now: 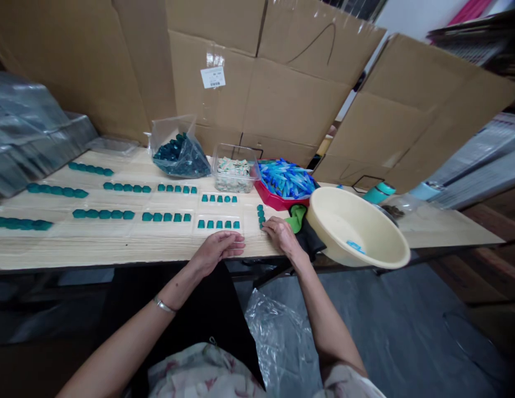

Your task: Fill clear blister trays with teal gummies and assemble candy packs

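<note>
My left hand (220,250) rests at the table's front edge with its fingers stretched out and nothing visible in them. Just behind it lies a row of small teal blocks (219,224), spaced apart on clear plastic. My right hand (281,236) is closed, thumb and forefinger pinching at the near end of a short column of teal blocks (260,212). Its other fingers curl beneath, and part of the pinched block is hidden. Further rows of teal blocks (166,217) stretch leftward, several to each row; those at the far left sit close together.
Along the back stand a clear bag of dark teal blocks (180,157), a clear box of pale pieces (234,174) and a red tray (268,198) of blue slivers. A cream basin (365,221) overhangs the front edge at right, beside a green-and-black cloth (297,218). Cardboard (257,83) walls the back.
</note>
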A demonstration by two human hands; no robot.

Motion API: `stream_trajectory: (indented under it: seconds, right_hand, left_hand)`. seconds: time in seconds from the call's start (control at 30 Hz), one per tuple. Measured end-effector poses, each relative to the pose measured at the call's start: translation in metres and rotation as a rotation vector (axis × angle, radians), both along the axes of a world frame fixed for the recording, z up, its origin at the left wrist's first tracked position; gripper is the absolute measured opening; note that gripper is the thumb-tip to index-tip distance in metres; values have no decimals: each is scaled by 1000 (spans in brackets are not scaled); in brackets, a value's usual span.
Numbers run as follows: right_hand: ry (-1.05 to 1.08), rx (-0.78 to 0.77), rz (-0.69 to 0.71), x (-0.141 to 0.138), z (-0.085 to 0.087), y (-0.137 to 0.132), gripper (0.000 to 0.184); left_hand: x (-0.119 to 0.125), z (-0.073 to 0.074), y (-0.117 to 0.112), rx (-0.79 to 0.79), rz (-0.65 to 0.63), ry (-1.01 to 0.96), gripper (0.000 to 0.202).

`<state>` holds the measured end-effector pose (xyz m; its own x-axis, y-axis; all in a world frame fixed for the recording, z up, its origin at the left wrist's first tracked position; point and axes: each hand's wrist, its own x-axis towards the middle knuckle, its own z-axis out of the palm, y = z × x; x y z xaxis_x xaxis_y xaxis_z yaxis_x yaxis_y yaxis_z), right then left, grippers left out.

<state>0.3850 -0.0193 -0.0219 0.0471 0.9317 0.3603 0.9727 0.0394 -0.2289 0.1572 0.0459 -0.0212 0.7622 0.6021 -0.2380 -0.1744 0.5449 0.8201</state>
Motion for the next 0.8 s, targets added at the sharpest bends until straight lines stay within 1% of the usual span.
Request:
stream_trajectory:
  seconds: [0.07,0.13,0.2,0.27,0.33,0.43,0.47,0.53,0.6,0.67,0.73,0.8]
  right_hand:
    - [-21,-32,6,1,2,-1,18]
    - [-43,-43,15,-3,7,-4,17]
    - [-27,10,11,-15,17,-9,19]
    - [75,108,13,-37,28,-15,24]
    - [254,168,79,-68,37,-20,23]
    - [468,158,251,-115,40,-19,22]
    - [513,164,278,-126,39,-17,22]
    - [595,198,253,-140,33,-12,21]
    - [718,219,170,-142,26,-8,20]
    - [892,200,112,-137,21,-7,22]
    - [1076,167,96,-128,19,-9,24]
    - [1201,163,78,-117,19,-14,25]
  left_hand:
    - [1,2,0,-68,39,-50,20]
    - [3,5,1,-185,109,-117,21]
    - [4,8,3,-307,176,-180,23]
    - [4,9,5,-378,210,-232,25]
    - [5,10,7,-382,222,-255,26]
    - [6,11,6,-329,230,-260,30]
    - [7,12,5,-311,232,-271,31]
    - [8,14,4,-292,231,-300,34]
    - [8,17,4,-280,233,-300,37]
    - [5,20,4,-253,236,-274,40]
    - [0,22,2,-195,245,-247,35]
    - [-6,22,-2,-108,245,-226,27]
